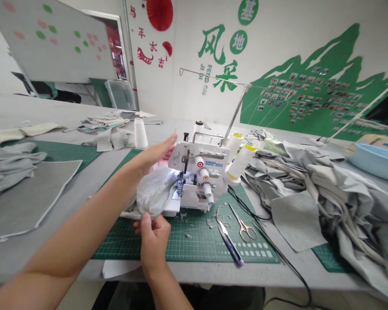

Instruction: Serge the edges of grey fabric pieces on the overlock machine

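Observation:
A white overlock sewing machine [197, 172] stands on a green cutting mat [194, 245]. Pale grey fabric [155, 189] lies bunched at its left side, reaching up to the needle and presser foot area. My left hand [160, 153] is behind the fabric, close to the machine's left side, fingers stretched out and partly hidden. At the near edge of the fabric, my right hand [153, 234] pinches the cloth between thumb and fingers. Several thread cones [242, 159] stand at the machine's right and back.
Thread snips [229, 243] and small scissors [245, 228] lie on the mat among scraps, beside black cables [248, 204]. Grey fabric pieces [297, 219] are heaped at right, near a blue basin [380, 161]. More cloth [29, 193] lies left. A white cone [140, 133] stands behind my left arm.

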